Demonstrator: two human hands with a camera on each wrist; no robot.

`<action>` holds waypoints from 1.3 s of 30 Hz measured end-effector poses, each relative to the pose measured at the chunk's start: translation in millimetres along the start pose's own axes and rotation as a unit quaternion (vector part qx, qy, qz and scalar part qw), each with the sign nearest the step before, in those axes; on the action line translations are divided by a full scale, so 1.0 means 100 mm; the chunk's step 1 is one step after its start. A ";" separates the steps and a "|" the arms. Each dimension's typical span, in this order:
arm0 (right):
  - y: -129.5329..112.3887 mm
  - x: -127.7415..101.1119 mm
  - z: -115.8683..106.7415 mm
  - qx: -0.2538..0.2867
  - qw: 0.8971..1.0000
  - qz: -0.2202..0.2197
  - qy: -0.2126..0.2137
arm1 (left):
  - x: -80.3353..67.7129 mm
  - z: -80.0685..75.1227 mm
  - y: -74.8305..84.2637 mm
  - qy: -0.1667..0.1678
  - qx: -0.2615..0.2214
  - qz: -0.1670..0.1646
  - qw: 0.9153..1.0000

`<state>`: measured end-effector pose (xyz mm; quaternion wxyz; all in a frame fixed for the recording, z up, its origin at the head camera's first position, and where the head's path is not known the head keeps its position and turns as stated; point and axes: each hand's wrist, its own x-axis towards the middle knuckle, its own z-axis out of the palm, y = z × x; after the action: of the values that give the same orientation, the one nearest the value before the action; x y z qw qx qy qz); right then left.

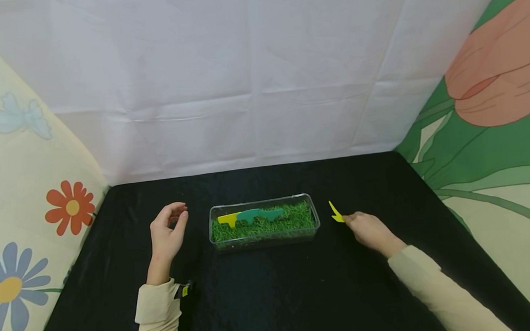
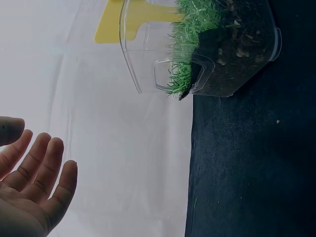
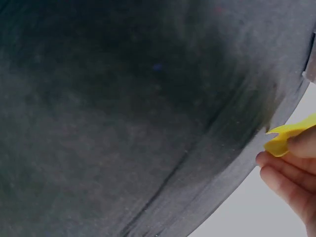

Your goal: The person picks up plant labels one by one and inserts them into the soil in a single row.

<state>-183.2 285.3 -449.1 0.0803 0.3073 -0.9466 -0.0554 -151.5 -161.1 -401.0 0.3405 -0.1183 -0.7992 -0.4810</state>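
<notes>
A clear plastic box (image 1: 263, 240) of green grass (image 1: 294, 214) growing in dark soil (image 2: 242, 54) stands on the black-covered table. A yellow T-shaped plant label (image 1: 228, 219) stands in the grass at its left end, its stem down among the blades in the left wrist view. Teal plant labels (image 1: 271, 214) stand right beside it. My right hand (image 1: 370, 230), off the box's right end, pinches another yellow plant label (image 3: 286, 136) between thumb and fingers. My left hand (image 1: 168, 234) is held left of the box, fingers loosely bent, with nothing in them.
A black cloth (image 1: 261, 294) covers the table. White fabric (image 1: 252, 87) hangs behind it, and flower-printed cloths (image 1: 492, 175) hang at both sides. A small dark device (image 1: 183, 289) is strapped at the left wrist.
</notes>
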 end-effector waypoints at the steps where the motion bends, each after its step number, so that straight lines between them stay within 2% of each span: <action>1: 0.00 -0.01 0.00 -0.002 1.000 0.004 0.006 | 0.00 0.00 0.00 0.000 0.000 -0.001 1.000; 8: 0.02 -0.05 -0.02 -0.007 0.998 0.020 0.064 | 0.00 0.01 0.01 -0.003 -0.004 -0.001 1.000; 14: 0.03 -0.07 -0.03 -0.006 0.991 0.024 0.128 | 0.00 0.01 0.00 -0.003 -0.006 0.002 1.000; 16: 0.03 -0.07 -0.04 -0.006 0.989 0.024 0.147 | 0.00 0.02 -0.02 -0.001 -0.005 0.002 1.000; 19: 0.03 -0.08 -0.04 -0.001 0.986 0.028 0.166 | -0.03 0.04 -0.16 0.000 -0.007 -0.006 1.000; 23: 0.02 -0.09 -0.06 0.016 0.983 0.043 0.176 | -0.06 0.07 -0.34 -0.002 -0.011 -0.019 1.000; 25: 0.01 -0.09 -0.07 0.026 0.982 0.050 0.178 | -0.06 0.07 -0.37 -0.004 -0.012 -0.019 1.000; 33: 0.00 -0.08 -0.09 0.049 0.978 0.054 0.195 | -0.07 0.06 -0.38 -0.005 -0.011 -0.017 1.000; 39: -0.05 -0.07 -0.15 0.074 0.976 0.074 0.190 | -0.07 0.05 -0.39 -0.003 -0.012 -0.015 1.000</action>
<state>-172.3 284.6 -435.8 0.2399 0.2466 -0.9355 0.0801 -168.6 -175.4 -434.4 0.3290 -0.1123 -0.7960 -0.4956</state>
